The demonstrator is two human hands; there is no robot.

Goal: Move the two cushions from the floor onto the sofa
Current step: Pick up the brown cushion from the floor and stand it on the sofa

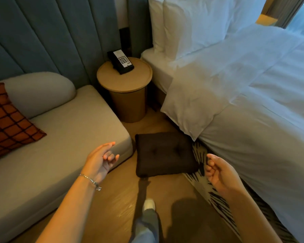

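A dark brown tufted cushion (166,154) lies flat on the wooden floor between the sofa and the bed. An orange cushion with a dark grid pattern (6,122) leans on the beige sofa (63,137) at the far left. My left hand (101,159) hovers over the sofa's front corner, left of the dark cushion, fingers loosely curled and holding nothing. My right hand (218,170) hangs just right of the dark cushion, palm turned inward, fingers apart and empty. Neither hand touches the cushion.
A round wooden side table (125,81) with a black phone (120,61) stands behind the cushion. The white bed (253,102) fills the right side, its duvet hanging near the cushion. A black-and-white rug (212,188) lies under the bed's edge. My foot (148,205) stands on the floor.
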